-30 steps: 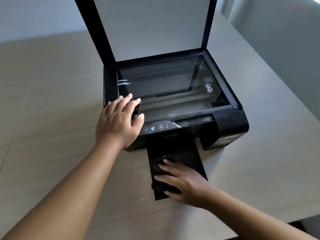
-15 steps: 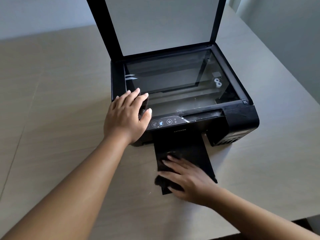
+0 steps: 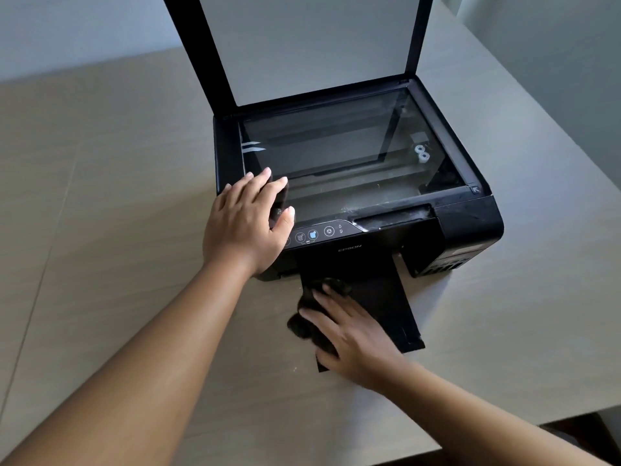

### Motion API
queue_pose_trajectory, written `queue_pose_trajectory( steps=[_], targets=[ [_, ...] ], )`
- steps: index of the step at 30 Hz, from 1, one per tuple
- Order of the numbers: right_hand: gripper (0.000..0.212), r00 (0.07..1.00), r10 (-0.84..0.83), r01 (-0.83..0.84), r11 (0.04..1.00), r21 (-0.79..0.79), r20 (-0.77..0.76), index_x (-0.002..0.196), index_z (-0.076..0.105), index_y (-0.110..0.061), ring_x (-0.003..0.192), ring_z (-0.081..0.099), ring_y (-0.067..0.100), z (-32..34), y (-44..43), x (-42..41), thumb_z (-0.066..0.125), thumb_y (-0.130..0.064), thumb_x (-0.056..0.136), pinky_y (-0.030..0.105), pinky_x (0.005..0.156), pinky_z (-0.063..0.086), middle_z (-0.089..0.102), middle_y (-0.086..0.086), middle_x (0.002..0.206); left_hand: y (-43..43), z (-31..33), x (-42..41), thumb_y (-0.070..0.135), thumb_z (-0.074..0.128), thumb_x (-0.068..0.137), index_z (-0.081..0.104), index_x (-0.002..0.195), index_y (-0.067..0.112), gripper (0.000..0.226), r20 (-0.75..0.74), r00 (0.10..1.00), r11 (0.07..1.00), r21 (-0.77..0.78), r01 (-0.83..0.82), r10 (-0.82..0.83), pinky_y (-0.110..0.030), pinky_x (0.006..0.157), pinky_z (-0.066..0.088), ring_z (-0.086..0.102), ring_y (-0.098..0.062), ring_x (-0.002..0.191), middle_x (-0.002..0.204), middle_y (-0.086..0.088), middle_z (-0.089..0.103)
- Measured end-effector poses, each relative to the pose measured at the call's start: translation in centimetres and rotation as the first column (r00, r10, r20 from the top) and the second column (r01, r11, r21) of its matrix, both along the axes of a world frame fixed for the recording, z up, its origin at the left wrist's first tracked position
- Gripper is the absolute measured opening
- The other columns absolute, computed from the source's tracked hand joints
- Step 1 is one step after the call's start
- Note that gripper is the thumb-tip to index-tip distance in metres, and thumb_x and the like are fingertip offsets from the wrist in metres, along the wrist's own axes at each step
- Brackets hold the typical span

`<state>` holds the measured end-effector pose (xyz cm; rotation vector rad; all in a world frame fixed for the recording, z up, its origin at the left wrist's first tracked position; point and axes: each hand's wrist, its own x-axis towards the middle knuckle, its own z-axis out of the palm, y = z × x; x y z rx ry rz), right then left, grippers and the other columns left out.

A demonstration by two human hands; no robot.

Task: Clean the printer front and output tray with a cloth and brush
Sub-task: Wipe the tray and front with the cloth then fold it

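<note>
Head view: printer (image 3: 463,227) toward far-right of tabletop (image 3: 100,230), scanner lid (image 3: 312,45) up, output tray (image 3: 386,307) pulled out toward near edge. Mid-wipe on tray w/ dark cloth (image 3: 300,326), bunched at tray's left side & partly spilling onto tabletop. R hand (image 3: 353,338) flat on cloth, fingers straight & spread, pressing rather than clutching. L hand (image 3: 242,227) laid on printer's front-left corner, fingers straight, nothing gripped as far as visible; dark patch under index finger, can't tell if object or reflection. No brush in sight

To do this step well, probably: keep L hand bracing body to stop sliding; go light & even, given thin, overhanging-looking tray; sweep from printer mouth outward toward near edge to carry dust away from slot, not into it; refold cloth to a clean face; cover tray's right half & end lip too. Whitish dust along front ledge (image 3: 393,218) beside ctrl panel (image 3: 316,234), likely next
</note>
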<state>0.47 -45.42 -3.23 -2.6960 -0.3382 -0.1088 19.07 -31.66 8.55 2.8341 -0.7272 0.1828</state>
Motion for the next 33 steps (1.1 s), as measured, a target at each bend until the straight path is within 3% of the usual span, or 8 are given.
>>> queue_pose_trajectory(
  steps=[2,10,16,20,22,27,30,33],
  targets=[
    [0.048,0.999,0.040,-0.040,0.999,-0.036,-0.003,0.134,0.049,-0.032,0.143,0.029,0.017,-0.3,-2.8,-1.9,0.055,-0.046,0.088,0.037,0.110,0.036,0.043,0.000,0.148,0.0,-0.1,-0.1,0.053,0.031,0.088,0.042,0.141,0.034,0.058,0.002,1.000,1.000,-0.002,0.005,-0.005,-0.041,0.118,0.016,0.027,-0.019,0.143,0.155,0.004,0.035],
    [0.048,0.883,-0.464,0.464,0.886,-0.016,-0.073,0.131,0.051,-0.026,0.135,0.040,0.025,0.1,-3.8,-2.1,0.047,-0.042,0.086,0.043,0.098,0.048,0.051,0.005,0.140,0.0,-0.1,0.0,0.053,0.032,0.088,0.043,0.140,0.034,0.057,0.012,1.000,1.000,-0.006,0.002,-0.001,-0.041,0.117,0.018,0.029,-0.020,0.143,0.153,0.005,0.037],
    [0.059,0.958,-0.280,0.281,0.959,0.020,-0.059,0.133,0.044,-0.029,0.142,0.031,0.022,1.0,-2.8,-3.0,0.054,-0.057,0.082,0.038,0.106,0.041,0.040,0.001,0.149,0.0,-0.1,0.0,0.055,0.029,0.087,0.042,0.141,0.035,0.059,0.011,1.000,1.000,0.005,0.000,0.000,-0.041,0.118,0.016,0.028,-0.019,0.143,0.154,0.006,0.036],
    [0.089,0.868,-0.475,0.481,0.877,0.003,-0.146,0.129,0.051,-0.025,0.119,0.047,0.025,2.1,-5.6,-3.3,0.049,-0.085,0.063,0.043,0.096,0.043,0.052,-0.001,0.128,0.0,-0.1,0.0,0.054,0.030,0.087,0.042,0.141,0.035,0.058,0.008,1.000,1.000,0.004,-0.005,0.005,-0.040,0.118,0.016,0.027,-0.018,0.143,0.154,0.006,0.035],
    [0.089,0.881,-0.437,0.453,0.890,0.056,-0.180,0.124,0.058,-0.024,0.115,0.046,0.024,2.2,-6.3,-3.8,0.047,-0.087,0.062,0.041,0.094,0.044,0.056,-0.002,0.122,-0.1,0.0,0.0,0.053,0.031,0.088,0.041,0.141,0.036,0.057,0.005,1.000,1.000,0.004,-0.005,0.005,-0.040,0.118,0.015,0.026,-0.018,0.144,0.155,0.006,0.035],
    [0.087,0.886,-0.317,0.388,0.906,0.169,-0.337,0.139,0.048,-0.024,0.122,0.035,0.022,2.2,-8.3,-4.8,0.081,-0.050,0.064,0.036,0.103,0.039,0.049,0.002,0.131,-0.1,-0.1,0.0,0.053,0.032,0.088,0.042,0.141,0.035,0.057,0.004,1.000,1.000,0.000,-0.009,0.009,-0.040,0.118,0.015,0.027,-0.018,0.144,0.154,0.006,0.035],
    [0.081,0.846,-0.373,0.446,0.886,0.124,-0.381,0.132,0.054,-0.016,0.105,0.047,0.027,2.6,-9.4,-4.9,0.085,-0.044,0.063,0.037,0.091,0.044,0.056,0.004,0.113,-0.1,-0.1,0.0,0.053,0.032,0.087,0.042,0.140,0.035,0.057,0.003,1.000,1.000,-0.001,-0.012,0.012,-0.041,0.118,0.016,0.027,-0.018,0.144,0.155,0.006,0.035],
    [0.054,0.774,-0.371,0.565,0.770,0.296,-0.514,0.112,0.064,-0.014,0.084,0.054,0.013,4.1,-9.5,-4.7,0.086,-0.032,0.066,0.015,0.071,0.042,0.060,0.000,0.094,-0.1,-0.2,0.0,0.053,0.032,0.087,0.042,0.140,0.036,0.057,0.001,1.000,1.000,-0.004,-0.015,0.015,-0.041,0.118,0.016,0.026,-0.019,0.144,0.155,0.006,0.035]
  ],
)
